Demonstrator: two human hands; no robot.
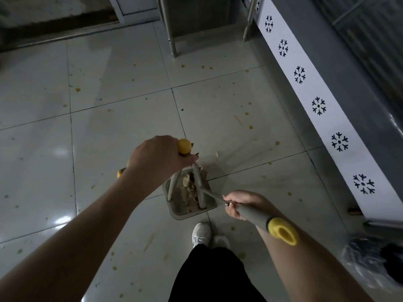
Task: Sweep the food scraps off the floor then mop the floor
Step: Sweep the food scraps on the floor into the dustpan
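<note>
Yellow cap under the curled fingers of the left hand (pixel 157 155), steadying the dustpan (pixel 187 211) on the floor (pixel 109 138). Right hand (pixel 239 203) grips the broom (pixel 257 216), shaft slanting forward-left toward the pan's mouth; scraps (pixel 188 182) lie inside, a few just beyond.

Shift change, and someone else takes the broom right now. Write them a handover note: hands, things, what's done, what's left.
Left hand: grips the yellow-topped dustpan handle.
Right hand: grips the grey broom handle.
Dustpan: on the tiled floor just ahead of the shoes, with a heap of scraps in it.
Done: most scraps are in the pan.
Left: sweep in the loose bits at the pan's mouth, then mop the yellow spots scattered over the tiles. No mop in view.
</note>
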